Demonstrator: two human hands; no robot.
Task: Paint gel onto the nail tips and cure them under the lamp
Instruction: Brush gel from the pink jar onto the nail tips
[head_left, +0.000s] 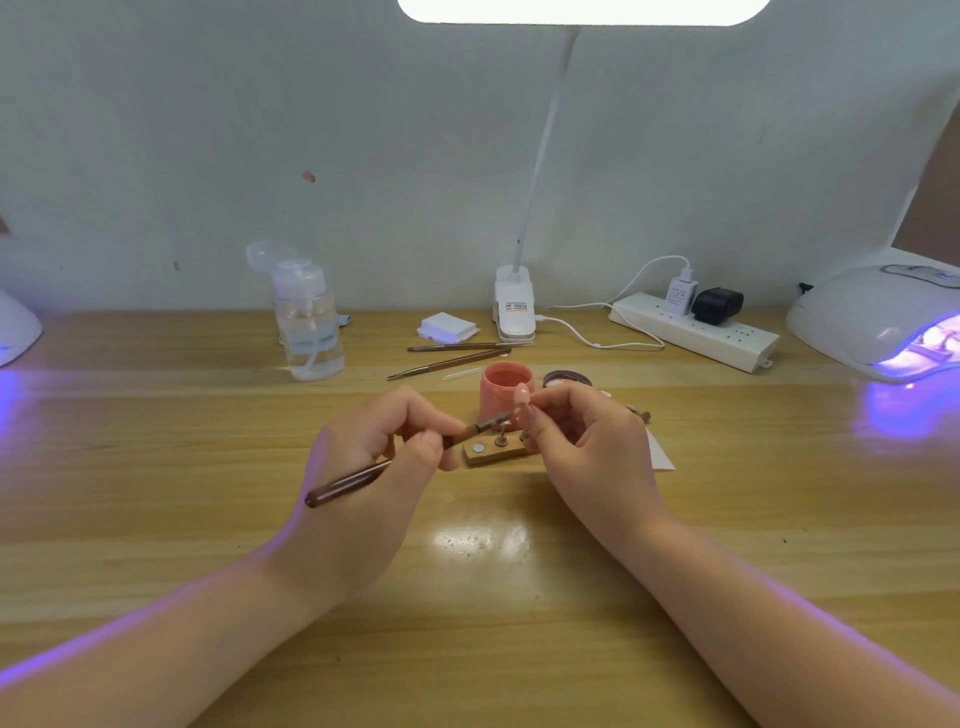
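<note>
Pale wall backs a wooden table (519, 597) that carries everything, lit from above by a clip-on desk lamp (514, 304). Largest of the tools, a white curing lamp (872, 317) glows violet at the far right edge of the table, well apart from the hands; part of another glowing unit (15, 327) shows at the far left. A clear pump bottle (309, 322) stands left of centre, a power strip (696, 330) to the right.

Nearer the middle sits a pink gel pot (506, 389), and just in front of it a small wooden holder block (501, 452).

Painting looks like the step in hand. The left hand (374, 457) has its grip closed round a brush (395, 465), held like a pen with the bristles pointing right. The right hand (587, 441) pinches a pink nail tip (521, 397) at its fingertips, raised in front of the pot. Brush end and tip are very close; whether they touch cannot be told.

Next, I judge, comes a light, even stroke over the tip, then a careful carry to the lamp on the right without smudging the wet gel.
</note>
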